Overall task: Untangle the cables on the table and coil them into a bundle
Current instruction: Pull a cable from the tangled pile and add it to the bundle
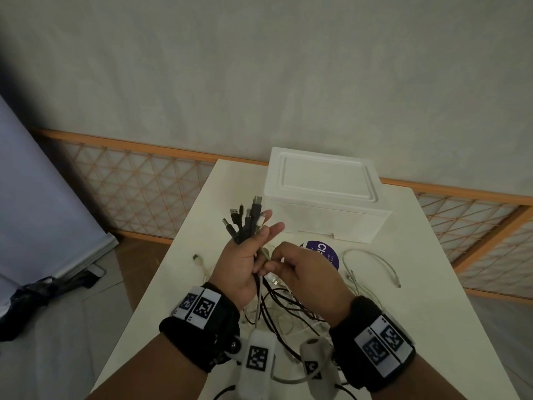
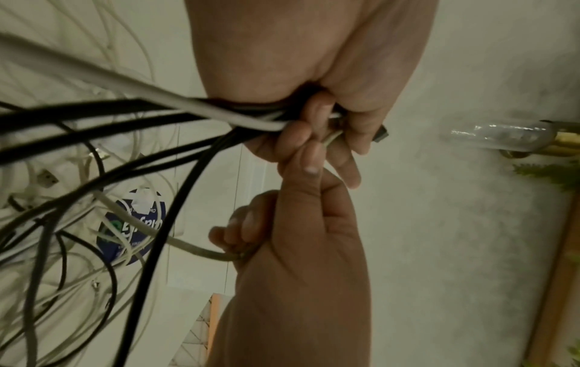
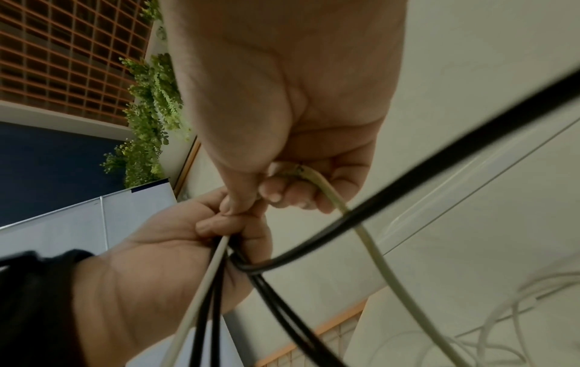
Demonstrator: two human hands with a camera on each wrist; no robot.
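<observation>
A bunch of cable ends [image 1: 245, 223], plugs up, is gripped in the left hand [image 1: 245, 264] above the desk [image 1: 432, 284], prob. so sorted ends stay aligned. A pale cable [image 3: 345, 208] is pinched by the right hand [image 1: 305, 275], fingers [image 3: 282, 191] curled round it, just beside the bunch, likely to be fed in. The rest of the tangle [image 1: 288, 313] lies on the desk below both hands. The box [image 1: 326, 194] sits behind; open desk w/ a loose white cable [image 1: 372, 261] is right of the hands, edges near on both sides.

White counter [image 1: 432, 284] fills the lower centre of the frame. White lidded box [image 1: 326, 194] sits toward its far edge, round purple sticker [image 1: 323, 252] just below, loose cables [image 1: 288, 310] sprawled beneath, white cable [image 1: 372, 264] curled right.
</observation>
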